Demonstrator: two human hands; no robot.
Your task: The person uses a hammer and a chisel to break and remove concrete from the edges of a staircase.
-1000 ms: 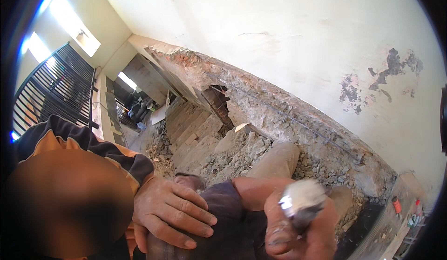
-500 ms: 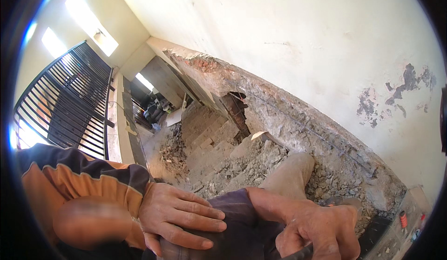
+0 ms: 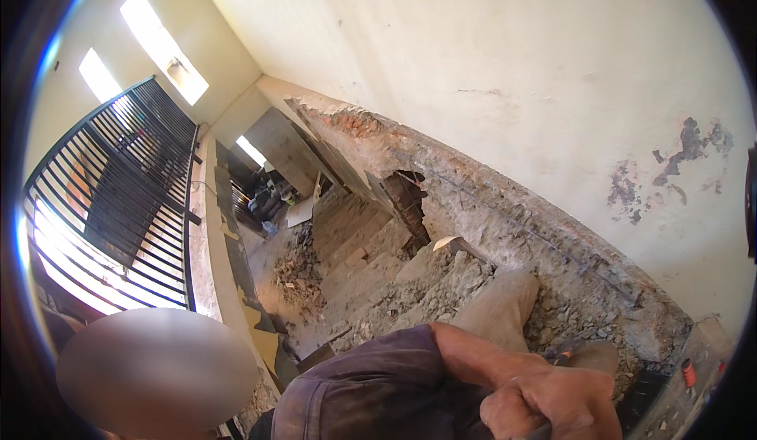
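Observation:
My left hand (image 3: 552, 400), on a bare forearm below a dark purple sleeve (image 3: 378, 385), is a fist at the lower right. Its fingers wrap round a dark bar (image 3: 538, 434); the lower edge cuts off most of it, so its kind is hidden. Just beyond the fist are a dusty shoe (image 3: 591, 355) and a beige trouser leg (image 3: 498, 306) on the rubble, with a small orange and black item (image 3: 562, 356) beside the shoe. My right hand is outside the view.
A co-worker's blurred head (image 3: 158, 373) is close at lower left. Broken rubble (image 3: 410, 290) lies along a chipped wall base with a hole (image 3: 406, 199). Black railings (image 3: 118, 188) stand left. A red cylindrical object (image 3: 688, 373) lies far right. A pale curved piece (image 3: 453, 243) sticks up from the rubble.
The co-worker's hand and orange-and-black sleeve have left my purple sleeve and the view. The co-worker's head appears larger. My left fist keeps its grip, and the view has shifted slightly.

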